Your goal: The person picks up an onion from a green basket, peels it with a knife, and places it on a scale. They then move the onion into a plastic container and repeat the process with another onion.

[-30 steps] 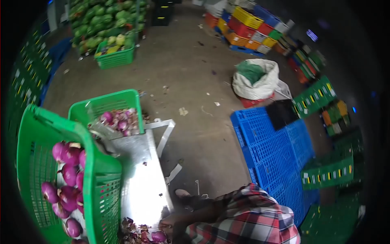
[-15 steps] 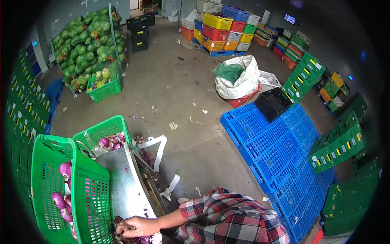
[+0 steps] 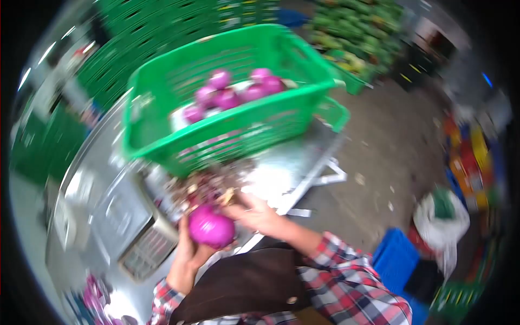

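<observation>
A large, glossy red onion (image 3: 211, 226) rests in my left hand (image 3: 187, 255), whose fingers curl around its left and lower side. My right hand (image 3: 253, 214) is at the onion's right, its fingertips near the onion and the loose skins; motion blur smears its fingers. Beyond both hands, a heap of dry onion skins (image 3: 203, 187) lies on the metal table (image 3: 276, 173). Just past the heap stands a green plastic crate (image 3: 233, 122) with several peeled red onions (image 3: 227, 98) inside.
Left of my hands sits a grey box-shaped device (image 3: 146, 246) with a panel, resembling a weighing scale. Purple skins (image 3: 96, 298) lie at lower left. Stacked green crates (image 3: 157, 27) stand behind. On the floor at right are a white sack (image 3: 441, 222) and a blue pallet (image 3: 395, 260).
The view has swung left toward the table and blurred. My left hand has come into view with a red onion. My right hand, earlier down in the skins, is now beside that onion.
</observation>
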A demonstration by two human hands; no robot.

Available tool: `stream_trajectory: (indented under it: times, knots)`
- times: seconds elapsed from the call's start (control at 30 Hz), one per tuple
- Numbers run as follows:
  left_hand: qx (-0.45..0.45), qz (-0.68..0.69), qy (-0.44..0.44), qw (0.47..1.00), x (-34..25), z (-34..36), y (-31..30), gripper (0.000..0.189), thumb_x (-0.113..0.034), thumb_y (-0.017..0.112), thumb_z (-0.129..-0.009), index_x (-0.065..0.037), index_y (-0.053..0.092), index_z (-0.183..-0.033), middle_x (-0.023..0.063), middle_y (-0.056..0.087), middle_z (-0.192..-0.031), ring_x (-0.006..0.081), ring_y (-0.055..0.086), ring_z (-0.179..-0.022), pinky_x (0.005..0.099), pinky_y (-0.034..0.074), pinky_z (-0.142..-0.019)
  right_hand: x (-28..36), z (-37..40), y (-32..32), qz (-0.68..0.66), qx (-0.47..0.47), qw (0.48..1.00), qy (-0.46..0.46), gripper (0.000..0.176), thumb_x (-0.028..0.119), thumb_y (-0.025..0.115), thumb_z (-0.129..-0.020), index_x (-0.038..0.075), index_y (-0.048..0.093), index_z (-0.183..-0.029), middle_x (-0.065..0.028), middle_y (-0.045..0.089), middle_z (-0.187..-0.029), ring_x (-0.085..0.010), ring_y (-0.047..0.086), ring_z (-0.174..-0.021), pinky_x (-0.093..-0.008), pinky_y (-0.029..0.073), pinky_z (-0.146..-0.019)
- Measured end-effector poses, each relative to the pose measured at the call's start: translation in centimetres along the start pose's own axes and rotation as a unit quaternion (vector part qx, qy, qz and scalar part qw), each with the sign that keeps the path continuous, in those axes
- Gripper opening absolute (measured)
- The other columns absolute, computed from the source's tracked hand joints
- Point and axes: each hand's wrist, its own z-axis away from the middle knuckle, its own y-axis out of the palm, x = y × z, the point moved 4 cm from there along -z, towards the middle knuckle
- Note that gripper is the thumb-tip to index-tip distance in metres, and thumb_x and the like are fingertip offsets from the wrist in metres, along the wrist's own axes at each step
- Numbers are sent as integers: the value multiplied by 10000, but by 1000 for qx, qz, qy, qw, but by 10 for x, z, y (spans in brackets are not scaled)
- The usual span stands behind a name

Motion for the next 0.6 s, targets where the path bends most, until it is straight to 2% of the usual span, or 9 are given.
stream_trajectory:
  times: [0.03,0.07,0.1,0.13,0.2,0.3,0.4,0.43,0.6]
  knots:
    - [35,42,-15,998,-1,9,-8,812,-723,309,-791,-86,356,-1292,199,516,-1168,428,576,-922,514,514,-699,30,1,3,-21,33,999,24,269,173,551,-878,19,548,-1098,-135,613,-977,-191,605,-876,-316,481,-747]
    - [26,114,-18,993,-2,17,-15,828,-733,291,-786,-79,356,-1290,226,546,-1096,444,596,-842,485,534,-650,30,3,3,182,56,976,-103,305,119,551,-853,38,532,-1146,-154,608,-1002,-264,619,-883,-332,488,-755]
    - [20,136,-10,991,-1,24,-25,834,-734,286,-786,-70,360,-1285,231,553,-1075,443,602,-817,468,540,-628,39,4,10,284,77,939,-180,385,75,562,-806,71,509,-1187,-149,594,-997,-315,608,-848,-355,500,-712]
    - [18,154,-9,988,-1,28,-30,840,-736,281,-786,-61,364,-1280,236,559,-1054,441,608,-793,452,547,-607,38,3,16,325,119,923,-165,469,43,571,-763,102,488,-1220,-115,576,-922,-296,604,-781,-364,504,-642]
    - [3,165,2,986,-1,39,-37,837,-729,284,-792,-36,393,-1249,233,587,-977,421,621,-736,424,550,-555,42,-3,37,381,156,891,-190,464,-6,591,-729,54,514,-1183,-112,581,-824,-263,612,-686,-335,496,-583]
    - [-7,184,14,983,3,50,-38,826,-726,284,-794,-32,424,-1221,227,605,-909,403,626,-692,403,551,-523,51,-10,55,407,198,853,-262,511,1,603,-685,63,513,-1184,-95,541,-744,-257,588,-615,-352,474,-519]
    - [-17,188,44,981,4,55,-46,812,-717,286,-800,-36,426,-1220,226,606,-906,396,626,-687,410,553,-532,51,-13,64,408,193,849,-276,506,23,617,-667,64,526,-1164,-84,519,-720,-253,573,-578,-352,459,-483]
    - [8,204,38,978,3,57,-47,801,-708,291,-804,-41,417,-1230,215,604,-934,389,627,-703,409,557,-553,44,-16,66,414,196,846,-272,497,21,615,-658,56,530,-1146,-80,522,-724,-257,575,-585,-352,470,-495]
    - [-55,106,129,984,-2,61,-43,754,-652,373,-814,-48,368,-1264,193,559,-1068,368,619,-832,409,561,-587,36,-23,67,449,224,823,-266,560,57,621,-676,85,482,-1218,-85,543,-778,-256,597,-603,-355,495,-519]
